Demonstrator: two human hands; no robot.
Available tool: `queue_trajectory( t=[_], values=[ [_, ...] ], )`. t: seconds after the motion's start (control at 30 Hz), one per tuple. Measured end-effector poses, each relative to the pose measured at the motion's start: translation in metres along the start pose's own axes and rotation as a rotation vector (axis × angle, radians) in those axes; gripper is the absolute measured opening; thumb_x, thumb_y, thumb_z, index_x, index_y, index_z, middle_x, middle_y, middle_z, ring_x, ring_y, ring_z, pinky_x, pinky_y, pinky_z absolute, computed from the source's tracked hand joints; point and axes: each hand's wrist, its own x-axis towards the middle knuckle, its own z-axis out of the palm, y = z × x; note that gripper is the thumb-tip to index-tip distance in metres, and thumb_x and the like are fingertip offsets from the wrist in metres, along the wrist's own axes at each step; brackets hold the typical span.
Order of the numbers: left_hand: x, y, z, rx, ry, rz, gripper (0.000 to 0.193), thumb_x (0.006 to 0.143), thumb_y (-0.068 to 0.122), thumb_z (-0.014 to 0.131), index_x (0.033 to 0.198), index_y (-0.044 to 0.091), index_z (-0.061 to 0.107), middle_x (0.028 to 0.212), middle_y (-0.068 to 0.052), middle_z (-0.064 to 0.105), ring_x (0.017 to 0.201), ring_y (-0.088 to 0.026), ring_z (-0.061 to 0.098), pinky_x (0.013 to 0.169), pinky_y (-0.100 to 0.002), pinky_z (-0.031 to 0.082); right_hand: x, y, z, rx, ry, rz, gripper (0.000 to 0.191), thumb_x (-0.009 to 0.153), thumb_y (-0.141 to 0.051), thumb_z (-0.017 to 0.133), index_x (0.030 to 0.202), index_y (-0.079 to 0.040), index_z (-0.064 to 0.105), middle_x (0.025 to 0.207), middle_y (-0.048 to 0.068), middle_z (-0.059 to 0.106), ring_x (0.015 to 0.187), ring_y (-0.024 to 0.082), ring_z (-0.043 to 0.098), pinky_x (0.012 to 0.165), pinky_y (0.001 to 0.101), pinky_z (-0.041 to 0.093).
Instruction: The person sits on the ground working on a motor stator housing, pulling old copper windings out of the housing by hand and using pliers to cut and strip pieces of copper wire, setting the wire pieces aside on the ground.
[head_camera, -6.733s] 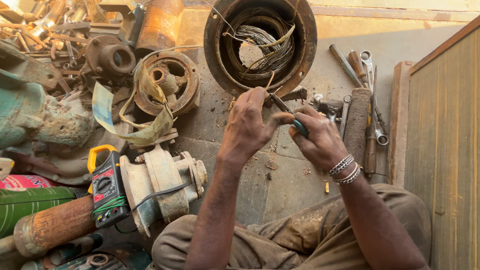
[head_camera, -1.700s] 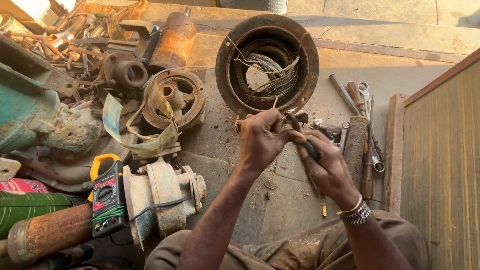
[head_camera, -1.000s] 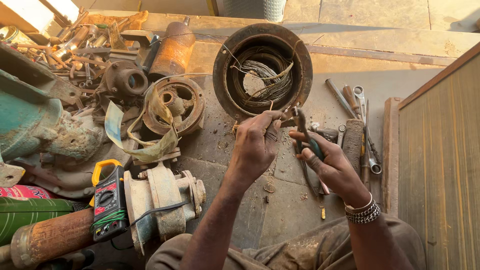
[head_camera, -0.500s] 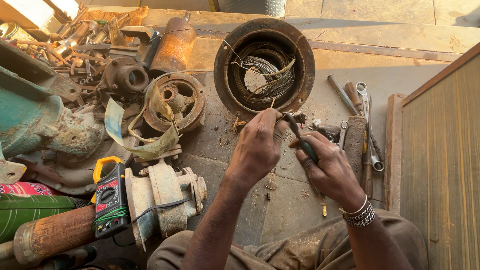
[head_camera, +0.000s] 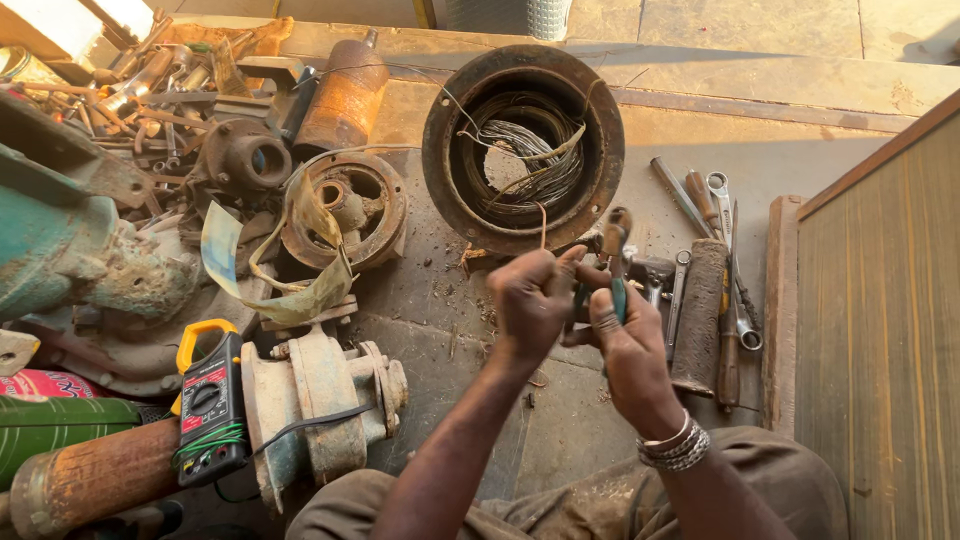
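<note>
My left hand (head_camera: 535, 300) pinches the wire (head_camera: 543, 225) between pressed fingers; my right hand (head_camera: 625, 335) grips the pliers (head_camera: 613, 262), nose up. Keep the wire taut beyond my fingertips, where it runs to the stator (head_camera: 523, 148).

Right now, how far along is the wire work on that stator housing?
Done: the round housing lies open, coil wires loose inside. In hand: left hand pinches a wire lead while right hand holds pliers beside it. Left: the windings remain inside; wrenches lie unused.
</note>
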Motion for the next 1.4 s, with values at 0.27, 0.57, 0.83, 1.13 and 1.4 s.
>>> queue_trajectory(
  t=[0.27, 0.57, 0.83, 1.13, 1.4],
  values=[
    [0.016, 0.033, -0.024, 0.250, -0.232, 0.033, 0.038, 0.092, 0.034, 0.078, 0.081, 0.010, 0.051, 0.072, 0.001, 0.048, 0.063, -0.009, 0.046, 0.056, -0.029, 0.039, 0.011, -0.019, -0.033, -0.151, -0.222, -0.302, 0.048, 0.096, -0.007, 0.061, 0.143, 0.002, 0.053, 0.135, 0.003, 0.064, 0.122, 0.013, 0.060, 0.104, 0.0317, 0.048],
    [0.023, 0.046, -0.026, 0.331, -0.364, 0.065, 0.052, 0.086, 0.050, 0.083, 0.084, 0.009, 0.051, 0.076, -0.001, 0.050, 0.066, -0.012, 0.049, 0.057, -0.031, 0.043, 0.000, -0.038, -0.027, -0.344, -0.343, -0.228, 0.026, 0.097, -0.015, 0.066, 0.122, -0.007, 0.067, 0.089, 0.004, 0.060, 0.081, 0.013, 0.053, 0.076, 0.0303, 0.050],
    [0.013, 0.010, -0.025, 0.382, -0.272, -0.023, 0.052, 0.081, 0.053, 0.082, 0.076, 0.013, 0.049, 0.069, 0.002, 0.048, 0.061, -0.009, 0.043, 0.051, -0.029, 0.038, -0.003, -0.027, -0.016, -0.441, -0.127, -0.332, 0.027, 0.102, -0.016, 0.056, 0.126, -0.006, 0.065, 0.102, 0.008, 0.073, 0.082, 0.012, 0.068, 0.070, 0.0293, 0.057],
    [0.022, 0.022, -0.033, 0.174, -0.253, 0.027, 0.026, 0.102, 0.027, 0.062, 0.086, 0.007, 0.057, 0.076, -0.003, 0.054, 0.067, -0.011, 0.051, 0.058, -0.031, 0.045, -0.003, -0.026, -0.023, -0.472, -0.115, -0.281, 0.038, 0.099, -0.011, 0.059, 0.136, -0.007, 0.066, 0.114, 0.011, 0.070, 0.082, 0.018, 0.063, 0.074, 0.0326, 0.055],
    [0.032, 0.059, -0.033, 0.106, -0.383, -0.029, 0.017, 0.109, 0.010, 0.049, 0.116, 0.002, 0.062, 0.092, -0.007, 0.068, 0.080, -0.013, 0.064, 0.070, -0.030, 0.052, -0.003, -0.048, -0.023, -0.484, -0.204, -0.389, 0.040, 0.096, -0.012, 0.061, 0.136, -0.007, 0.064, 0.140, 0.014, 0.066, 0.128, 0.025, 0.063, 0.109, 0.0412, 0.048]
  ],
)
